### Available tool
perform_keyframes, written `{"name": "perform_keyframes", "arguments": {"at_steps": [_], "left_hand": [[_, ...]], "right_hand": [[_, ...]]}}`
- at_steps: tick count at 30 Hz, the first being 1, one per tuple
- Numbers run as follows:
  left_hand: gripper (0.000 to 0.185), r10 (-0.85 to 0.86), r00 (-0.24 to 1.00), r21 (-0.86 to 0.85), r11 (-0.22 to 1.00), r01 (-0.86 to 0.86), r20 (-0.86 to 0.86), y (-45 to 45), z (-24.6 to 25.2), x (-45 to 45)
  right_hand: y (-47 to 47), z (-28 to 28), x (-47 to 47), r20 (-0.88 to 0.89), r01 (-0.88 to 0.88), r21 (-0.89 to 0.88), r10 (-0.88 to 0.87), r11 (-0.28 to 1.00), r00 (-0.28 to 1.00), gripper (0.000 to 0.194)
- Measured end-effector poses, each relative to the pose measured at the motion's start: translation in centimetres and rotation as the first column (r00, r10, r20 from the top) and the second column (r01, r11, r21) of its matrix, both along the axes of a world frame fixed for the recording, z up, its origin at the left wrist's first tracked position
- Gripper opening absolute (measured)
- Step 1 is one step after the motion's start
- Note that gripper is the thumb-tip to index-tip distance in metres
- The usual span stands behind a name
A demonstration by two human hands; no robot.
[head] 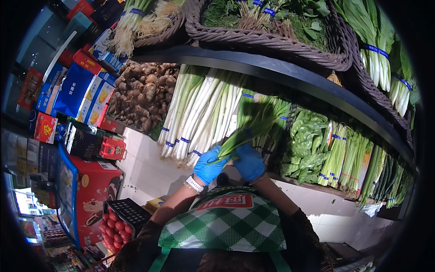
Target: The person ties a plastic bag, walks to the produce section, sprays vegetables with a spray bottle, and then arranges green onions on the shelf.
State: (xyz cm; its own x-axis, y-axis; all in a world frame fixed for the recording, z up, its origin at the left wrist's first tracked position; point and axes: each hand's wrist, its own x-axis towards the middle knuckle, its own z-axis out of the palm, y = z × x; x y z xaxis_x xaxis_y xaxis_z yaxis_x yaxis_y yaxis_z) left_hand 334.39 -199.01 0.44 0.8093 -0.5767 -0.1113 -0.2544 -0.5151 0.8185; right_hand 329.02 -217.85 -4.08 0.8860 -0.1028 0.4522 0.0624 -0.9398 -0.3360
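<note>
Both hands wear blue gloves and meet at a bunch of thin green leafy stalks (249, 131) in front of the lower shelf. My left hand (208, 165) is closed around the near end of the bunch, and some leaves bend over its fingers. My right hand (249, 162) is against the same bunch from the right; its fingers are shadowed, so its hold is unclear. Behind my left hand lie long leeks (204, 112) with blue bands. Banded green bunches (276, 115) lie beyond the held one, beside leafy greens (304, 146).
A dark shelf edge (272, 69) curves above the lower vegetables, with wicker baskets (272, 40) on it. Ginger-like roots (146, 91) lie left of the leeks. A black crate (127, 212) of tomatoes (115, 231) and a red freezer (91, 193) stand at the lower left.
</note>
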Motion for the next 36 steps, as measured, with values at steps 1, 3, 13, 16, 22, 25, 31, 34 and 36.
{"name": "perform_keyframes", "arguments": {"at_steps": [1,3,13,16,22,25,31,34,36], "left_hand": [[0.032,0.035,0.998,0.057,0.998,-0.032,-0.053,0.8,0.0,0.1],[0.032,0.114,0.960,0.058,0.993,-0.102,-0.256,2.5,0.3,0.5],[0.038,-0.075,0.631,-0.308,0.913,-0.268,-0.772,2.7,0.9,2.3],[0.036,-0.078,0.579,-0.308,0.899,-0.310,-0.812,2.6,0.9,2.5],[0.031,-0.053,0.537,-0.373,0.777,-0.507,-0.842,1.5,0.6,1.0],[0.029,-0.056,0.605,-0.411,0.783,-0.467,-0.794,1.2,1.1,0.6],[0.028,-0.153,0.627,-0.484,0.779,-0.399,-0.764,0.6,2.6,0.8],[0.029,-0.141,0.623,-0.447,0.816,-0.367,-0.769,0.6,3.1,1.0],[0.031,-0.153,0.637,-0.457,0.820,-0.345,-0.755,0.7,3.2,1.1]], "right_hand": [[-2.8,0.4,0.1,-0.018,0.135,-0.092,-0.137,0.987,0.990,0.016],[-9.6,2.4,0.5,-0.325,0.595,0.131,-0.533,0.793,0.781,0.020],[2.1,4.4,-1.0,-0.050,-0.148,0.708,0.259,0.691,0.965,0.030],[3.8,3.9,-0.6,0.009,-0.195,0.527,0.224,0.827,0.974,0.028],[3.6,2.6,-0.8,-0.107,-0.080,0.519,0.158,0.851,0.982,0.028],[3.9,2.4,-0.7,-0.031,-0.104,0.507,0.138,0.855,0.990,0.032],[3.5,3.6,-0.6,-0.129,-0.095,0.359,0.150,0.928,0.980,0.040],[3.0,3.6,-0.4,-0.072,-0.146,0.334,0.179,0.931,0.981,0.034],[2.7,3.4,-0.3,-0.142,-0.178,0.192,0.207,0.965,0.968,0.029]]}}
